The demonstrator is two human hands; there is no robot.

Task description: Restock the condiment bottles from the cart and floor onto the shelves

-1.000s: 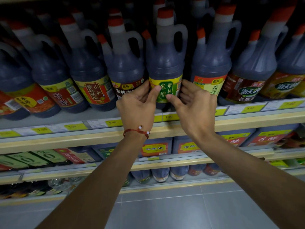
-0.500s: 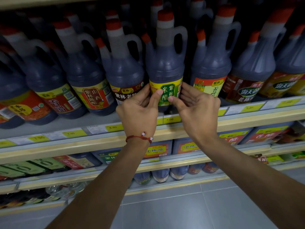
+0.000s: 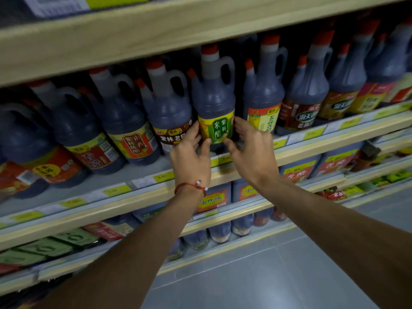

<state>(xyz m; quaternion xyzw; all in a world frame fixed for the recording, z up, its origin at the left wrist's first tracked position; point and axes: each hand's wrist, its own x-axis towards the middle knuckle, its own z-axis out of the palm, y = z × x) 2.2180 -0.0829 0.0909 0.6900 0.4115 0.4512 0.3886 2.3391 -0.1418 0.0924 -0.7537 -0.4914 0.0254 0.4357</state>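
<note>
Squarely at mid-shelf: green-label bottle [image 3: 215, 103], dark liquid, red cap, loop handle, upright at the front of the shelf [image 3: 312, 150].

Left hand [image 3: 189, 157] and right hand [image 3: 252, 152] flank its lower half. Fingers [image 3: 194, 132] of both are curled round the label's sides and the thumbs meet low in front, so both grip the bottle.

Tight fit: brown-label bottle [image 3: 171, 121] touches the left hand's knuckles, and yellow-label bottle [image 3: 263, 101] is just beside the right hand. More handled jugs run along the row either way.

Upper shelf board [image 3: 156, 34] hangs close over the caps. Red cord bracelet [image 3: 191, 187] on the left wrist. Price tags [image 3: 163, 176] line the shelf lip. Lower shelves [image 3: 111, 216] hold more bottles, above a grey tiled floor [image 3: 267, 275].

Bottle's base is hidden behind the thumbs. Back rows are lost in shadow, tag prices blurred, far-right labels smeared.
</note>
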